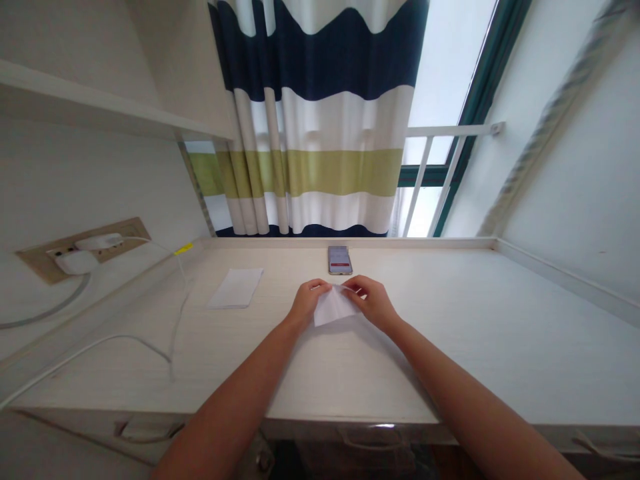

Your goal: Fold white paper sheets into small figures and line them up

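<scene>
A white sheet of paper (333,308) is held between my hands over the desk, its upper part bent or folded and its lower edge tilted toward me. My left hand (305,303) pinches its upper left side between thumb and fingers. On the upper right side, my right hand (373,300) grips the paper with bent fingers. Just beyond my hands lies a phone (341,260) with its screen lit. To the left, a stack of white paper (237,288) rests flat on the desk.
The pale desk (500,347) has a raised rim along its back and right side. White cables (125,337) cross its left part, near a wall socket with plugged-in chargers (80,261). A striped curtain (345,133) hangs behind, beside a window with a white railing (445,131).
</scene>
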Motion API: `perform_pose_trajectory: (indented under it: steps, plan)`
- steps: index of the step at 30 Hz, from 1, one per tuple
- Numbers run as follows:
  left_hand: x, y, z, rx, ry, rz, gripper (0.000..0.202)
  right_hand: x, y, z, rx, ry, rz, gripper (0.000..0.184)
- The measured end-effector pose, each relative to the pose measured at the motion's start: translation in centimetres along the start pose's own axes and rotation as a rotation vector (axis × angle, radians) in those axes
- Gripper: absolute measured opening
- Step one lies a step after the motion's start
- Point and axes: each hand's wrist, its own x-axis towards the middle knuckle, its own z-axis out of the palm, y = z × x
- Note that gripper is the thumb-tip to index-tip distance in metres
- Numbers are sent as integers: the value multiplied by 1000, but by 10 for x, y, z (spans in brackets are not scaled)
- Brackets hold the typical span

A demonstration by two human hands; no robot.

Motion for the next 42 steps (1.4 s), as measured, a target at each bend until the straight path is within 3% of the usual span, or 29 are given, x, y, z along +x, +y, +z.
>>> perform_pose_trajectory:
  steps: [4,7,22,31,36,39,42]
  plan:
    - [-1,3,0,-98,-17,-22,13,-3,-4,-4,-214,-68,-226,21]
    - [-1,4,0,-161,-17,-52,13,-4,-4,-6,-334,-110,-316,27]
    - [0,3,0,-187,18,-75,18,-5,0,-5,-470,-179,-413,27]
    - [-6,15,-2,-298,-183,-129,34,-4,-3,-10,-468,-183,-371,33]
    - [-5,10,-1,-207,-134,-41,46,-4,-3,-9,-331,-165,-335,33]
    - [-3,5,-1,-62,-54,37,46,-3,-1,-4,-132,-90,-211,24]
    - [-3,4,1,86,-48,99,46,2,4,1,87,12,53,22]
